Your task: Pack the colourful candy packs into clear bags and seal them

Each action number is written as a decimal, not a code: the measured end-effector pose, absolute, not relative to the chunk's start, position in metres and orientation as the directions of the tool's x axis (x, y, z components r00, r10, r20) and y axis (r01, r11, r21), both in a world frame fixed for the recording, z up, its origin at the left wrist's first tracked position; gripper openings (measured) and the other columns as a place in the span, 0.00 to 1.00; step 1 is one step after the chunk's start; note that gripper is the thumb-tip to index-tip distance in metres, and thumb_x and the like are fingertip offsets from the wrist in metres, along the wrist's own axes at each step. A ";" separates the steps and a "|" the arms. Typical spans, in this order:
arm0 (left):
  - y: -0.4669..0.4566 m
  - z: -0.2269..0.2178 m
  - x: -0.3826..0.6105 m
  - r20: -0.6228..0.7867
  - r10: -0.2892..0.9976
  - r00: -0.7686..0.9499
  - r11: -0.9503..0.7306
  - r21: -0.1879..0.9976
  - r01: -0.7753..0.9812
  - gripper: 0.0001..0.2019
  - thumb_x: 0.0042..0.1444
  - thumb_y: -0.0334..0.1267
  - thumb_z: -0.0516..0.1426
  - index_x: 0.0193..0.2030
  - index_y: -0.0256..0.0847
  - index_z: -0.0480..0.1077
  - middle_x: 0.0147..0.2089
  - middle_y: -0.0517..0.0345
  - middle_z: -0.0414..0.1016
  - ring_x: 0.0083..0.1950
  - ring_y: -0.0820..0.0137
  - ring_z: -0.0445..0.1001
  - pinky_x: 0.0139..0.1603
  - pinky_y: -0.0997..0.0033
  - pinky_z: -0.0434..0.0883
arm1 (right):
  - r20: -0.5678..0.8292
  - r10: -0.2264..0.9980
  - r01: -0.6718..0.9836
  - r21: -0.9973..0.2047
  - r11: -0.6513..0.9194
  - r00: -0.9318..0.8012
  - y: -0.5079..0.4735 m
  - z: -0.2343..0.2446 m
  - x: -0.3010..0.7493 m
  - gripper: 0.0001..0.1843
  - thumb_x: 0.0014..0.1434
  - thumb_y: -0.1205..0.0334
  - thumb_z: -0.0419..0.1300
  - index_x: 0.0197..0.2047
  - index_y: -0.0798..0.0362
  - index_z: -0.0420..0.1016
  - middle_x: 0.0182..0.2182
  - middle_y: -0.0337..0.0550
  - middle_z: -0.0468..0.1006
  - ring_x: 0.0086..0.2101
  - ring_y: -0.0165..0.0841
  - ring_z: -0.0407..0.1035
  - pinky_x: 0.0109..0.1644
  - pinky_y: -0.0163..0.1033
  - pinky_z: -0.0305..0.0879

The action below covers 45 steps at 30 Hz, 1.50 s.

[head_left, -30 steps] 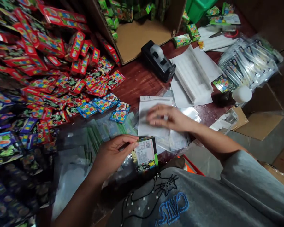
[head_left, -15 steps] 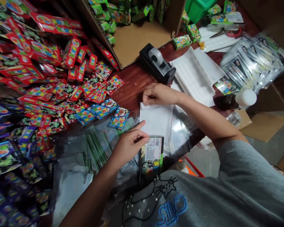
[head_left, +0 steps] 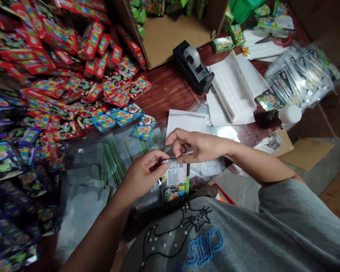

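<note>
My left hand (head_left: 143,174) pinches the top left edge of a small dark packet (head_left: 175,182) with a white barcode label and green trim, held upright close to my chest. My right hand (head_left: 195,145) is closed in a pinch at the packet's top edge, on what looks like a thin clear strip or flap. Just beyond my right hand lies a white paper sheet (head_left: 187,121) on a pile of clear plastic sleeves (head_left: 215,166). Both hands meet over the near table edge.
Heaps of red, blue and purple packets (head_left: 73,87) fill the left. A black tape dispenser (head_left: 193,71) stands in front of an open cardboard box (head_left: 170,36). White sheets (head_left: 232,90), bagged packets (head_left: 297,77) and a white-capped bottle (head_left: 289,114) lie to the right.
My right hand left the far edge of the white sheet and came back to the packet's top, pinching there. The left hand kept hold of the packet and raised it slightly.
</note>
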<state>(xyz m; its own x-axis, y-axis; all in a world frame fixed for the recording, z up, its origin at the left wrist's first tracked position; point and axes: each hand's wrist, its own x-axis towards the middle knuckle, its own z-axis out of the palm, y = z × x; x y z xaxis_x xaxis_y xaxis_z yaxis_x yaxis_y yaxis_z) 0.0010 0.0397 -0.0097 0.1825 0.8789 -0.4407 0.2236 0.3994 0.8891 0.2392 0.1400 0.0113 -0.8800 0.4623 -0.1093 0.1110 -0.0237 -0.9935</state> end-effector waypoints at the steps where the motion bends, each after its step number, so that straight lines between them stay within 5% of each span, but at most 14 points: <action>1: 0.037 -0.008 0.001 -0.439 0.881 0.176 0.400 0.890 0.220 0.14 0.55 0.47 0.69 0.44 0.44 0.78 0.40 0.54 0.84 0.40 0.66 0.82 0.42 0.68 0.76 | -0.120 0.468 0.131 -0.991 -0.011 -0.875 0.135 0.007 0.237 0.23 0.64 0.67 0.66 0.59 0.50 0.66 0.38 0.35 0.77 0.35 0.29 0.70 0.43 0.37 0.68; 6: 0.026 -0.004 -0.001 -0.418 0.897 0.140 0.388 0.899 0.202 0.14 0.55 0.47 0.69 0.44 0.44 0.78 0.36 0.58 0.82 0.37 0.67 0.80 0.39 0.69 0.75 | -0.075 0.552 0.254 -0.933 0.256 -0.831 0.119 0.007 0.231 0.30 0.65 0.67 0.66 0.67 0.52 0.64 0.44 0.42 0.79 0.41 0.34 0.72 0.49 0.43 0.68; 9: 0.019 0.001 -0.004 -0.394 0.912 0.119 0.369 0.911 0.184 0.14 0.55 0.46 0.69 0.44 0.44 0.78 0.39 0.56 0.84 0.41 0.66 0.82 0.44 0.67 0.77 | 0.049 0.604 0.323 -0.809 0.491 -0.795 0.102 0.013 0.230 0.26 0.71 0.63 0.65 0.69 0.49 0.68 0.48 0.46 0.82 0.48 0.40 0.71 0.57 0.49 0.62; 12: 0.012 0.005 -0.003 -0.389 0.915 0.109 0.369 0.915 0.162 0.14 0.54 0.47 0.69 0.43 0.44 0.77 0.44 0.53 0.86 0.45 0.64 0.83 0.49 0.65 0.78 | 0.093 0.616 0.356 -0.745 0.565 -0.783 0.083 0.012 0.227 0.23 0.78 0.60 0.58 0.73 0.47 0.68 0.45 0.43 0.86 0.47 0.42 0.71 0.59 0.52 0.59; 18: -0.006 0.012 -0.012 -0.281 0.955 -0.090 0.288 0.955 0.072 0.18 0.47 0.43 0.75 0.35 0.44 0.71 0.42 0.59 0.83 0.44 0.67 0.82 0.48 0.67 0.77 | 0.119 0.657 0.278 -0.839 0.467 -0.744 0.068 0.014 0.224 0.40 0.77 0.50 0.62 0.84 0.44 0.51 0.57 0.46 0.85 0.54 0.45 0.73 0.66 0.55 0.61; 21: -0.019 0.025 -0.035 -0.160 0.887 -0.433 0.144 0.987 -0.070 0.18 0.50 0.37 0.76 0.41 0.44 0.74 0.43 0.65 0.82 0.45 0.72 0.80 0.51 0.70 0.76 | 0.174 0.832 0.220 -0.918 0.331 -0.527 0.061 0.014 0.232 0.49 0.72 0.43 0.66 0.85 0.39 0.44 0.70 0.52 0.74 0.62 0.47 0.71 0.72 0.58 0.63; 24: -0.037 0.033 -0.047 -0.130 0.764 -0.632 -0.019 0.974 -0.224 0.20 0.53 0.35 0.75 0.50 0.49 0.76 0.50 0.67 0.83 0.52 0.70 0.80 0.58 0.65 0.78 | 0.042 0.924 0.110 -0.990 0.090 -0.381 0.047 0.000 0.231 0.59 0.66 0.41 0.70 0.85 0.37 0.35 0.73 0.57 0.65 0.63 0.47 0.71 0.68 0.58 0.72; 27: -0.064 0.022 -0.032 -0.214 0.759 -0.615 0.035 0.956 -0.291 0.22 0.55 0.37 0.72 0.55 0.55 0.75 0.60 0.65 0.82 0.63 0.62 0.79 0.63 0.56 0.78 | -0.073 0.891 -0.023 -0.995 -0.093 -0.448 0.034 -0.019 0.214 0.64 0.63 0.45 0.74 0.84 0.37 0.34 0.64 0.54 0.71 0.57 0.43 0.76 0.64 0.52 0.77; 30: -0.098 -0.001 -0.007 -0.322 0.755 -0.572 0.168 0.937 -0.306 0.27 0.53 0.42 0.73 0.58 0.55 0.71 0.61 0.60 0.82 0.62 0.59 0.81 0.63 0.56 0.79 | -0.068 0.901 -0.087 -0.989 -0.116 -0.428 0.030 -0.026 0.197 0.60 0.65 0.49 0.72 0.84 0.37 0.34 0.55 0.47 0.75 0.50 0.39 0.77 0.62 0.49 0.78; 33: -0.131 -0.022 0.005 -0.426 0.739 -0.522 0.324 0.904 -0.279 0.31 0.51 0.48 0.75 0.58 0.52 0.68 0.55 0.56 0.83 0.54 0.60 0.84 0.57 0.60 0.81 | -0.042 0.926 0.017 -0.999 -0.038 -0.375 0.031 -0.022 0.192 0.55 0.66 0.49 0.71 0.83 0.36 0.40 0.56 0.48 0.74 0.52 0.42 0.75 0.58 0.50 0.80; 37: -0.159 -0.038 0.004 -0.461 0.716 -0.524 0.367 0.887 -0.278 0.30 0.55 0.52 0.72 0.59 0.54 0.65 0.54 0.58 0.83 0.51 0.62 0.85 0.54 0.63 0.82 | 0.125 0.969 0.210 -0.963 0.170 -0.213 0.024 -0.023 0.195 0.49 0.62 0.46 0.75 0.78 0.39 0.56 0.61 0.53 0.72 0.62 0.50 0.68 0.66 0.59 0.73; 42: -0.155 -0.046 -0.015 -0.437 0.825 -0.359 0.386 0.899 -0.207 0.25 0.56 0.56 0.71 0.55 0.53 0.68 0.50 0.58 0.85 0.49 0.59 0.86 0.50 0.61 0.83 | 0.010 0.941 0.050 -0.998 0.029 -0.338 0.025 -0.023 0.186 0.58 0.65 0.44 0.73 0.83 0.35 0.39 0.66 0.55 0.69 0.48 0.40 0.75 0.54 0.49 0.80; 45: -0.124 -0.038 -0.027 -0.326 0.899 -0.292 0.332 0.943 -0.029 0.25 0.55 0.55 0.72 0.53 0.47 0.73 0.51 0.51 0.86 0.52 0.57 0.86 0.52 0.62 0.83 | 0.097 0.866 0.045 -0.990 0.136 -0.491 0.030 -0.010 0.178 0.60 0.65 0.47 0.73 0.85 0.36 0.37 0.73 0.57 0.63 0.55 0.43 0.74 0.56 0.49 0.80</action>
<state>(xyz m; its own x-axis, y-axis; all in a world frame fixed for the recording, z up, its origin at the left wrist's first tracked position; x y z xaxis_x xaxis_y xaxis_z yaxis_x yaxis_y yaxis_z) -0.0270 -0.1244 -0.0382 -0.2918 0.8992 -0.3261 -0.0289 0.3325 0.9427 0.1783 0.0303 -0.0102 -0.4907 0.8659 0.0966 0.0453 0.1360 -0.9897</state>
